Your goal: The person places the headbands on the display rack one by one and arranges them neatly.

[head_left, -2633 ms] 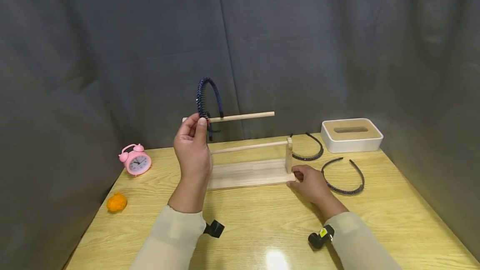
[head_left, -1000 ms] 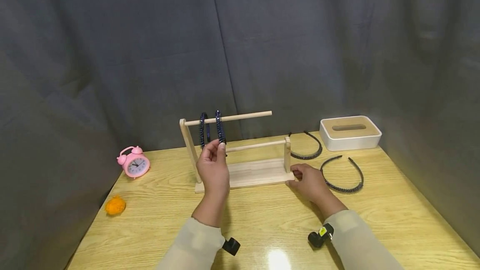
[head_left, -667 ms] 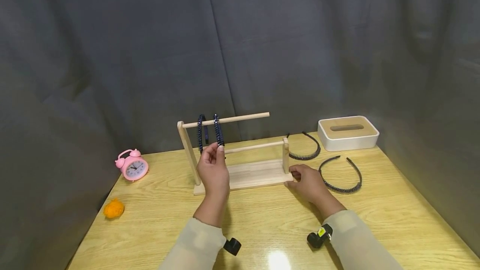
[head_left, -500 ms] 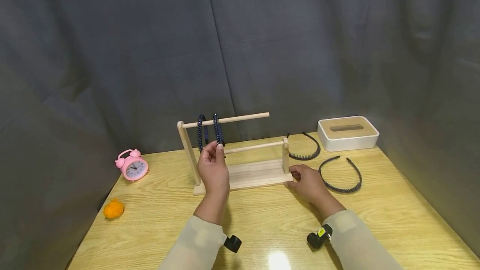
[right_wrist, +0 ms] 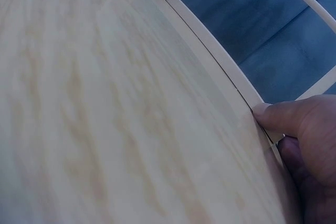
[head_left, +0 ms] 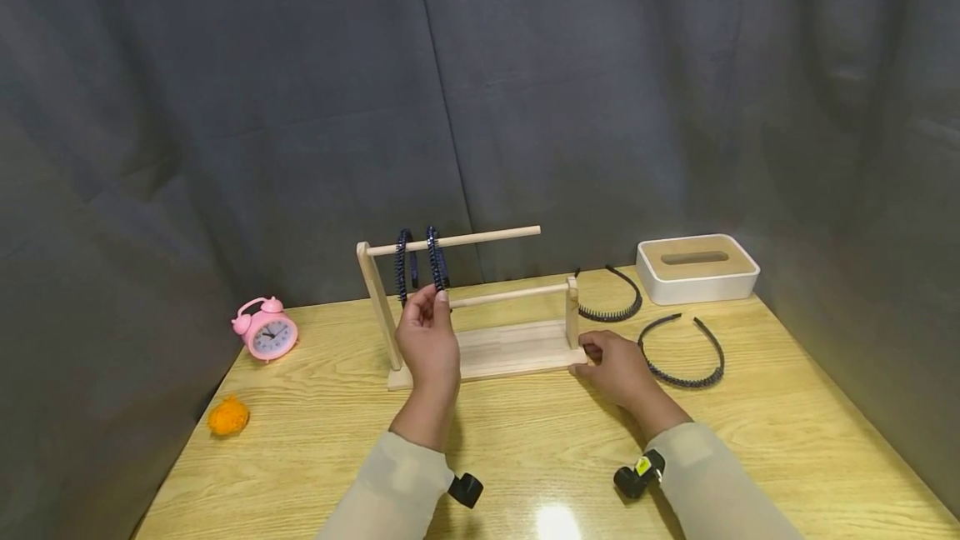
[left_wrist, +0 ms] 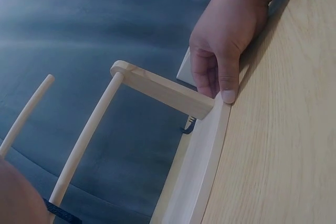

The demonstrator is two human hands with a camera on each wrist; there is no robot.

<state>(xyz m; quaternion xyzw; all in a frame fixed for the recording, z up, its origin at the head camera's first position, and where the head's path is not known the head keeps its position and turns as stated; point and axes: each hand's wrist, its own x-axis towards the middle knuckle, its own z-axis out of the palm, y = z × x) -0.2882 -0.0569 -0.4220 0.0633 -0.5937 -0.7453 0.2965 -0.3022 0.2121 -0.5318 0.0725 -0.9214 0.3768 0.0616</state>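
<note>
Live from just left of centre in the head view: down to a navy headband [head_left: 435, 252], looped over the upper rod [head_left: 487, 236] of the wooden rack [head_left: 517, 344], pinched low between thumb and fingers of the left hand [head_left: 429, 336]. Gripping at right of centre too, with the right hand [head_left: 621, 365] on the front right corner of the rack's base. Cannot tell about contact with the lower rod [head_left: 513, 293], with the headband's lower part hidden by the fingers.

Could snag by its teeth on the wood if dragged sideways. Could slip off the upper rod's free right end if pushed that far. Could tip or skid the rack with a hard tug from the left, especially after any loosening at the right corner. Could knock a second headband [head_left: 401, 265], hanging close by to the left.

Further out, at right, onto two loose headbands [head_left: 686, 381] lying flat, then up to a tissue box [head_left: 705, 289]. Over at far left, to a pink alarm clock [head_left: 272, 337] and, below, an orange fluffy ball [head_left: 228, 416].
</note>
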